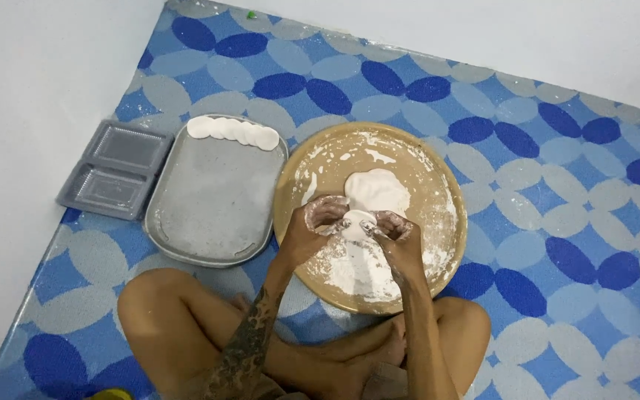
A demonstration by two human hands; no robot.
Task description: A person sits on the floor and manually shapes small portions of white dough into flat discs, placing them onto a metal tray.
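A small round piece of white dough (pixel 355 222) is pinched between my left hand (pixel 318 222) and my right hand (pixel 398 237), both dusted with flour. They hover over a round tan wooden tray (pixel 438 185) smeared with flour. A larger lump of white dough (pixel 376 190) lies on the tray just beyond my fingers. To the left, a grey metal tray (pixel 212 200) holds a row of several flat white dough discs (pixel 232 132) along its far edge.
A grey plastic two-compartment container (pixel 116 170) lies left of the metal tray, at the edge of the blue patterned mat (pixel 557 185). My crossed legs (pixel 179 326) are below the trays. White floor surrounds the mat.
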